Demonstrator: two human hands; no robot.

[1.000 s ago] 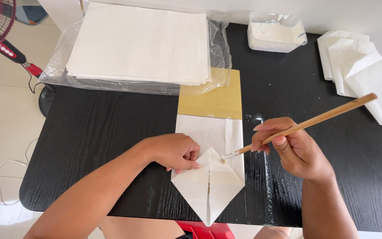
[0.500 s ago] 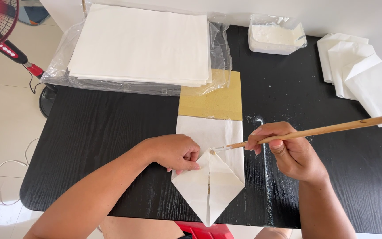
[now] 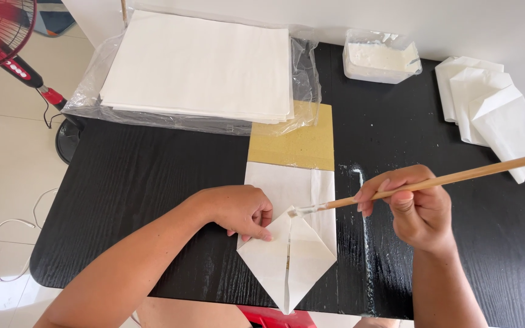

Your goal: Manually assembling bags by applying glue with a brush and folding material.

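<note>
One brush (image 3: pixel 432 181) now lower, leftward

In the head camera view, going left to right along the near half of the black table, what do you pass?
Left hand pressing on the folded white paper bag → bristle tip of the wooden-handled brush on the fold → streak of white paste on the black table → right hand gripping the brush handle.

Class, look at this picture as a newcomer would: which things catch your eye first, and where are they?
At the near table edge, the left hand presses a folded white paper bag while the right hand touches a long wooden brush to its flap. Behind lies a big stack of white sheets on clear plastic.
</note>
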